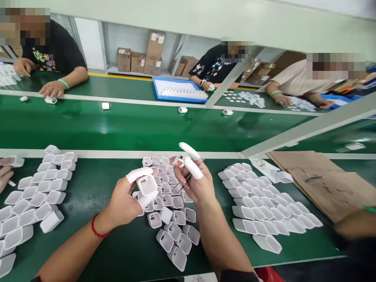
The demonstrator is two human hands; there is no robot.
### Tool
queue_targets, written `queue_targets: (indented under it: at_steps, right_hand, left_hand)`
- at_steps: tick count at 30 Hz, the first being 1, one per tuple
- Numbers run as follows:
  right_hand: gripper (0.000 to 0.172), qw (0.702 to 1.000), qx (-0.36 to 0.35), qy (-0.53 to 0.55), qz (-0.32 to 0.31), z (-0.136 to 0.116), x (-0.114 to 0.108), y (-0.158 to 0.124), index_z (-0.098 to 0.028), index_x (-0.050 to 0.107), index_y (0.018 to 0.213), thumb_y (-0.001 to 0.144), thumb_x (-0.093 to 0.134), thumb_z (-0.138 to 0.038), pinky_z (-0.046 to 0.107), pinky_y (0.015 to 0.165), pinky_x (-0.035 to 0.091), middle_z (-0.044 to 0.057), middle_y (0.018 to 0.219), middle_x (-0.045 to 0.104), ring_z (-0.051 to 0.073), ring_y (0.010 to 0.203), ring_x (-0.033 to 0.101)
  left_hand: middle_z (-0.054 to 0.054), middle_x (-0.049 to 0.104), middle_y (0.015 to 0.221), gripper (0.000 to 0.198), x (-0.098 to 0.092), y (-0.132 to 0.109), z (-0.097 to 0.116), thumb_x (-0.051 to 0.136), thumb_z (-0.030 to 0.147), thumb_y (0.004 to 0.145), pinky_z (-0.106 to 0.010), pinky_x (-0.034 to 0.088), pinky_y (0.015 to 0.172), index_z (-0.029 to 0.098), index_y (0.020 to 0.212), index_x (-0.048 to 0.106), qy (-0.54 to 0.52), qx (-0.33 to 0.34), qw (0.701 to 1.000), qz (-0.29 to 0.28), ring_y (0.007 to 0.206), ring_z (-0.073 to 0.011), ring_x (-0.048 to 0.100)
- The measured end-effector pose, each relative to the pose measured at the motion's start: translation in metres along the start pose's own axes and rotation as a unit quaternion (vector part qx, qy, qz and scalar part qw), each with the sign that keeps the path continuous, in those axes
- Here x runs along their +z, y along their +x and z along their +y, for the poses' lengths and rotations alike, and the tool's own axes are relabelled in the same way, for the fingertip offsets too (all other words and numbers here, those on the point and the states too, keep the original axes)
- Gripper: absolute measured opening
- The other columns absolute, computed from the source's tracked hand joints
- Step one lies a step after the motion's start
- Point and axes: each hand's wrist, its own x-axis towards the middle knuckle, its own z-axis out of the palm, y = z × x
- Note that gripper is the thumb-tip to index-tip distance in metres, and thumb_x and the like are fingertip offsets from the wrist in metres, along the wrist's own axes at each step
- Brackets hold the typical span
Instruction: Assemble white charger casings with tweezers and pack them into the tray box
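White finger cots cover some fingers on both hands. My left hand [125,196] grips a white charger housing [147,185] between thumb and fingers. To its right, my right hand [196,180] pinches a small white, metal and orange part [178,161], perhaps a charger's inner assembly. A thin dark tool seems to lie under the same fingers; its kind is hard to make out. Beneath both hands several white housings [178,256] stand in packed rows on the green table [117,250], many with a slot showing inside. My hands hide part of these rows.
More white housings stand in groups at left [29,192] and right [258,203]. Brown cardboard [323,180] lies far right. Beyond a pale rail, a green conveyor [132,125] carries several white chargers. Co-workers sit opposite; a neighbour's hand [5,174] shows at left. A slanted metal post [308,117] crosses the right side.
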Motion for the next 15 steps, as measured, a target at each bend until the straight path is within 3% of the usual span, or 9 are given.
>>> queue_targets:
  at_steps: [4, 7, 9, 11, 15]
  right_hand:
    - [0.053, 1.0, 0.01, 0.006, -0.02, -0.004, 0.0, -0.006, -0.023, 0.061, 0.117, 0.07, 0.081, -0.036, 0.021, 0.037, 0.02, 0.005, 0.087, 0.07, 0.004, 0.04, 0.032]
    - [0.046, 0.999, 0.001, 0.017, -0.031, -0.005, 0.001, -0.011, -0.024, 0.066, 0.108, 0.065, 0.084, -0.025, 0.022, 0.043, 0.034, 0.005, 0.089, 0.071, 0.008, 0.05, 0.047]
    - [0.042, 0.999, 0.003, 0.022, -0.034, -0.003, 0.002, -0.013, -0.024, 0.07, 0.102, 0.063, 0.084, -0.021, 0.023, 0.047, 0.038, 0.005, 0.09, 0.072, 0.012, 0.059, 0.054]
    - [0.037, 0.999, 0.02, 0.026, -0.043, -0.001, 0.004, -0.014, -0.023, 0.072, 0.098, 0.063, 0.084, -0.024, 0.023, 0.044, 0.036, 0.005, 0.088, 0.071, 0.011, 0.054, 0.05]
    - [0.029, 0.992, 0.097, 0.027, -0.071, 0.003, 0.007, -0.012, -0.019, 0.072, 0.09, 0.073, 0.076, -0.042, 0.021, 0.035, 0.014, 0.0, 0.059, 0.058, 0.005, 0.039, 0.024]
  left_hand:
    - [-0.005, 0.068, 0.119, 0.05, -0.002, 0.004, -0.007, 0.072, 0.009, 0.078, -0.029, 0.052, 0.1, 0.027, 0.123, 0.056, 0.016, 0.012, 1.0, 0.015, 0.113, -0.0195, 0.065]
    - [-0.006, 0.068, 0.115, 0.048, -0.002, 0.006, -0.01, 0.073, 0.009, 0.077, -0.031, 0.053, 0.097, 0.025, 0.12, 0.058, 0.044, 0.009, 0.999, 0.017, 0.109, -0.0207, 0.066]
    - [-0.007, 0.068, 0.107, 0.044, -0.001, 0.007, -0.012, 0.072, 0.01, 0.077, -0.028, 0.056, 0.087, 0.022, 0.117, 0.059, 0.052, 0.014, 0.998, 0.016, 0.098, -0.0198, 0.068]
    - [-0.005, 0.066, 0.096, 0.037, 0.001, 0.008, -0.012, 0.071, 0.01, 0.077, -0.025, 0.056, 0.074, 0.02, 0.112, 0.061, 0.057, 0.023, 0.998, 0.01, 0.083, -0.0168, 0.068]
    - [-0.001, 0.057, 0.084, 0.027, 0.003, 0.008, -0.013, 0.068, 0.016, 0.082, -0.022, 0.05, 0.061, 0.02, 0.107, 0.058, 0.019, -0.027, 0.999, -0.01, 0.067, -0.0116, 0.057]
